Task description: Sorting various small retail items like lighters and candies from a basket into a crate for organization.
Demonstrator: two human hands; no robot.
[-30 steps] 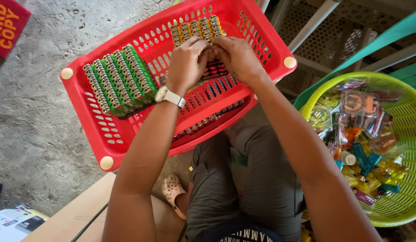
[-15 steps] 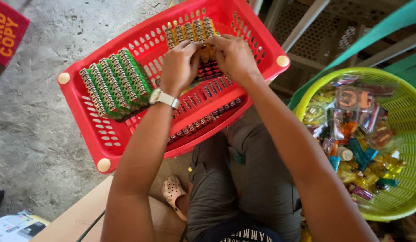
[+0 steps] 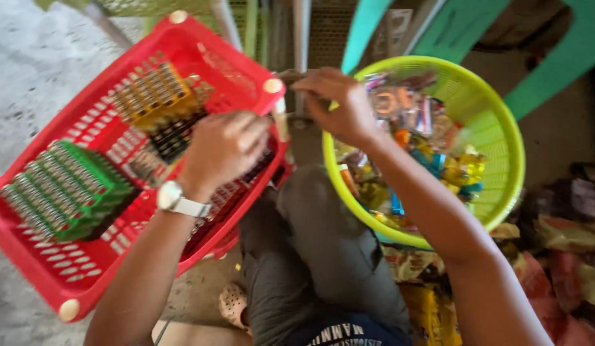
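Head view, looking down; the whole frame is motion-blurred, so fine detail is hard to make out. The left hand (image 3: pixel 223 148), with a white wristwatch (image 3: pixel 179 200) on its wrist, is at the centre of the frame above the right-hand wall of a red plastic basket (image 3: pixel 66 266). Its fingers are curled inward; whether they pinch anything cannot be told. The right hand (image 3: pixel 339 102), at upper centre, rests over the near rim of a round lime-green basket (image 3: pixel 502 122). Its fingers are bent and close together, and what they hold, if anything, is hidden by blur.

In the red basket, a green block of small packs (image 3: pixel 63 192) in tight rows lies at left of the frame, a yellow block of small packs (image 3: pixel 153 96) at the upper middle, and a darker block just beside the left hand is partly covered by it. The green basket holds a loose heap of mixed wrapped sachets (image 3: pixel 432 150) in orange, yellow, blue and silver; labels are unreadable. At lower right, red and yellow wrappers (image 3: pixel 566 256) are cut off by the frame edge. The person's grey-clad knees (image 3: pixel 316 243) fill the lower centre.
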